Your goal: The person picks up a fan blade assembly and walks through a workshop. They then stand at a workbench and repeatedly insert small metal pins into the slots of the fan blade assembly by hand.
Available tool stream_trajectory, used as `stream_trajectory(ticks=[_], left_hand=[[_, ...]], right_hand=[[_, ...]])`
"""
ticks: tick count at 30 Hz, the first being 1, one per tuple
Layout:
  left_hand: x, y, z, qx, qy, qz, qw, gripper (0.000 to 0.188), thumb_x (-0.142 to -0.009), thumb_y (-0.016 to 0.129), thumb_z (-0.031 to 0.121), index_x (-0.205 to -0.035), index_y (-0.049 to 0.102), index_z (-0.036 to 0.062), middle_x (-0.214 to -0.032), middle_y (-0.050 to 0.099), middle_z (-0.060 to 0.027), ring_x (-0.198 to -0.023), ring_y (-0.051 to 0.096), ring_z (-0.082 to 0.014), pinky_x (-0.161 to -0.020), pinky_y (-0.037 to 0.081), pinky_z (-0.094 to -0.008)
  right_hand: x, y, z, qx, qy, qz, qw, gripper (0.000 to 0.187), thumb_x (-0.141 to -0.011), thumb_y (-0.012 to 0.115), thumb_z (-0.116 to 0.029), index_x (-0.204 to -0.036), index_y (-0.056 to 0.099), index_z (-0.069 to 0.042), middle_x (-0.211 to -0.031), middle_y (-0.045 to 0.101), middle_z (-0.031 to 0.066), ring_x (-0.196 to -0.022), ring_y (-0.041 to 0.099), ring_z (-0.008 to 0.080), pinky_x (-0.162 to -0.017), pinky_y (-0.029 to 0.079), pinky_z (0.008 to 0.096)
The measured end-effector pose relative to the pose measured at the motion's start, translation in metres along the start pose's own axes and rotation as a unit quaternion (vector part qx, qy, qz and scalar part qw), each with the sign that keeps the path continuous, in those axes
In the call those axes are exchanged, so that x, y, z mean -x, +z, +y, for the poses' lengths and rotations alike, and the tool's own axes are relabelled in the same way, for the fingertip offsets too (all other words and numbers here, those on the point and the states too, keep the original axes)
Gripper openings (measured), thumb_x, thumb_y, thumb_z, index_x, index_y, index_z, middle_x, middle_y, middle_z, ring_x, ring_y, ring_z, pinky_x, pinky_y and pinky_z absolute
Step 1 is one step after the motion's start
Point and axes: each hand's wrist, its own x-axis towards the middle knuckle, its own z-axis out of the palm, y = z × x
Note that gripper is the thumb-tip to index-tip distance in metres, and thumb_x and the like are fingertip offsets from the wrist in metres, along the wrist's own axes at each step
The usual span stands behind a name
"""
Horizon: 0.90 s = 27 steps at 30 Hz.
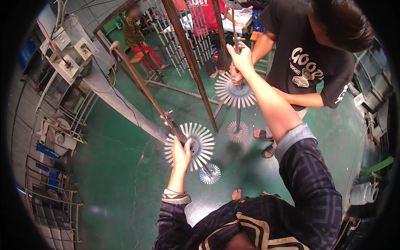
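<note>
one rusty hooked rod (143, 86) slants down from upper l. to a big grey slotted wheel (201, 146) near ctr of view, its blade-like fins fanned all round. l. grip (181, 155) is clenched on the rod's bottom end, right by the wheel's hub; bolts (168, 118) stick out of the rod just above. below that wheel, nearer the floor (112, 166), is a smaller finned wheel (211, 171).

2nd set, upper r. of ctr: upright hooked bar (234, 27), large finned disc (246, 92), small finned disc (241, 132) lower down. r. grip (241, 57), arm stretched fwd, is wrapped around the bar above the large disc. co-worker's hand (236, 78) is on the same bar, just below, btwn r. grip & large disc.

co-worker (312, 54) stands at r., black t-shirt w/ white print, head bent.

bg: rusty metal frame (193, 71) btwn the 2 sets, slim grey tubes (175, 49) hanging behind; person in red shirt (204, 16) near a white-covered tabletop (246, 18); person in red trousers (143, 48) further l. far l.: wall sockets (68, 64) w/ cables on a pale pillar (121, 106). r. edge: grey gas cylinder (363, 193). floor is green w/ thin cracks.
</note>
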Motion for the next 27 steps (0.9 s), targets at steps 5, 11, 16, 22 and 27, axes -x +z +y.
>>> stream_trajectory(ticks=[5, 11, 16, 22, 27], left_hand=[[-0.006, -0.004, -0.008, 0.0, -0.02, -0.009, 1.0, 0.022, -0.082, 0.06, 0.011, -0.096, 0.049, -0.0011, -0.075, 0.063, -0.0156, -0.068, 0.064, -0.0276, -0.061, 0.048, -0.0351], [-0.016, -0.009, -0.016, 0.005, -0.024, 0.006, 1.0, 0.023, -0.081, 0.06, 0.009, -0.097, 0.049, -0.002, -0.076, 0.063, -0.017, -0.07, 0.064, -0.029, -0.062, 0.048, -0.0359], [-0.024, -0.016, -0.022, 0.011, -0.012, 0.023, 1.0, 0.019, -0.081, 0.06, 0.007, -0.095, 0.05, -0.0016, -0.074, 0.063, -0.0136, -0.067, 0.063, -0.0238, -0.063, 0.048, -0.0335], [-0.031, -0.021, -0.016, 0.012, -0.029, 0.009, 0.999, 0.022, -0.082, 0.061, 0.008, -0.098, 0.05, -0.0006, -0.08, 0.063, -0.0103, -0.072, 0.062, -0.0183, -0.067, 0.048, -0.03], [-0.035, -0.022, -0.017, 0.02, 0.01, 0.008, 1.0, 0.02, -0.082, 0.059, 0.007, -0.098, 0.05, -0.0018, -0.078, 0.064, -0.0137, -0.069, 0.064, -0.0232, -0.064, 0.048, -0.0325]], right_hand=[[0.011, -0.005, -0.022, -0.026, -0.009, 0.052, 0.998, 0.021, -0.08, 0.063, -0.023, -0.083, 0.06, -0.002, -0.056, 0.056, 0.0052, -0.051, 0.05, 0.0094, -0.051, 0.043, 0.0284], [0.015, -0.029, -0.046, -0.116, -0.029, 0.049, 0.992, 0.026, -0.081, 0.061, -0.021, -0.067, 0.052, -0.001, -0.049, 0.045, 0.0006, -0.047, 0.039, 0.0081, -0.046, 0.036, 0.0294], [0.031, -0.05, -0.073, -0.127, -0.022, 0.012, 0.992, 0.026, -0.083, 0.059, -0.02, -0.065, 0.05, -0.004, -0.048, 0.044, -0.0028, -0.043, 0.04, 0.0049, -0.04, 0.032, 0.0253], [0.049, -0.068, -0.103, -0.1, -0.022, 0.001, 0.995, 0.03, -0.087, 0.056, -0.014, -0.062, 0.043, -0.005, -0.047, 0.04, -0.0019, -0.038, 0.038, 0.0059, -0.035, 0.03, 0.0216], [0.062, -0.09, -0.125, -0.076, -0.015, -0.01, 0.997, 0.029, -0.086, 0.056, -0.016, -0.062, 0.044, -0.005, -0.047, 0.042, -0.001, -0.038, 0.038, 0.0063, -0.036, 0.031, 0.0214]])
